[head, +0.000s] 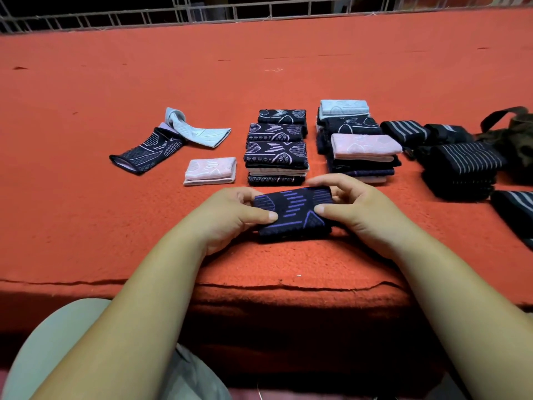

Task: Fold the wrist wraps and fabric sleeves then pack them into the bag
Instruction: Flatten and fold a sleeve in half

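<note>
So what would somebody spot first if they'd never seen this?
Probably the hands in the middle: the left hand and right hand pinch a folded dark sleeve with purple lines. All of it sits on a bright red cloth. Behind the hands stand piles of folded sleeves, with striped black wraps to their right.

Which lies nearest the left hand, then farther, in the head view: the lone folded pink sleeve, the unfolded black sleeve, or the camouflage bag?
1. Folded pink sleeve, just beyond the left hand gripping the purple-patterned sleeve.
2. Unfolded black sleeve, farther left.
3. Camouflage bag, far right.
</note>
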{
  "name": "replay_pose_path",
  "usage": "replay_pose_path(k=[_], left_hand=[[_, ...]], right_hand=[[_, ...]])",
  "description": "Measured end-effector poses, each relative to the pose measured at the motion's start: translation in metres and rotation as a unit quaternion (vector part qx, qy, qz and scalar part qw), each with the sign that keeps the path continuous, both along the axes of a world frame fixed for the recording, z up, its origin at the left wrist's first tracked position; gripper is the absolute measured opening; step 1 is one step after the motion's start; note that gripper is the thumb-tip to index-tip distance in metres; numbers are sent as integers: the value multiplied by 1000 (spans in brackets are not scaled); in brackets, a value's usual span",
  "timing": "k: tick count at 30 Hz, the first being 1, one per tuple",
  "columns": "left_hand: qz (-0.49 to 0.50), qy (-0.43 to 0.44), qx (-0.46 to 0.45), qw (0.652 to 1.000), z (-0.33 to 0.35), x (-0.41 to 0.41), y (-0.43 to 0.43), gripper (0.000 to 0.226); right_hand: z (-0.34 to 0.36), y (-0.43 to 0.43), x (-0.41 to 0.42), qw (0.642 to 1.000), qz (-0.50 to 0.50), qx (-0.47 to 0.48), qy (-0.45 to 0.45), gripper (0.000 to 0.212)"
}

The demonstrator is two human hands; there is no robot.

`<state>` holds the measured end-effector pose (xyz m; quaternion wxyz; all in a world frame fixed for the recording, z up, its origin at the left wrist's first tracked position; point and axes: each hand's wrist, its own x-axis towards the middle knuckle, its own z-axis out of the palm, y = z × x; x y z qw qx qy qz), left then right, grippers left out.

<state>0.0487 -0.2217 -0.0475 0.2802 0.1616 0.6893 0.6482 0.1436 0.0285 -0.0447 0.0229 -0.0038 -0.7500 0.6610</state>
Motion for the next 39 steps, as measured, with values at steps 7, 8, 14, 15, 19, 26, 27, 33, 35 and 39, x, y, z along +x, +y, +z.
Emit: replay_pose_path(k=[7,8,14,15,19,26,27,33,35,39], left_hand=[[30,50,-65,996,10,3,-5,31],[42,56,-70,995,13,5,-5,31],[100,59,-59,991,25,2,-14,26],[110,55,-55,991,26,-1,-17,29],[184,42,-23,982,30,-16,-31,45],[300,250,-108,914,44,-48,-61,26],[323,270,-119,899,46,-54,-65,18],[345,262,-130,892,55,-82,-82,32],[330,251,-151,897,48,-90,-84,37],[299,248,-241,889,29,-104,-84,36]], right_hand=[[-4,-4,-6,981,-40,191,-8,17],[-4,-5,-6,976,-44,215,9,18],[-9,-30,-13,957,-129,252,58,26],[-10,-36,-15,959,-147,235,63,30],[1,-59,-28,950,-192,215,117,37],[33,-104,-72,921,-182,288,189,13],[34,-109,-84,913,-178,309,196,11],[44,-135,-142,870,-181,428,168,22],[45,-142,-154,865,-177,452,125,26],[35,-148,-174,814,-141,551,115,24]])
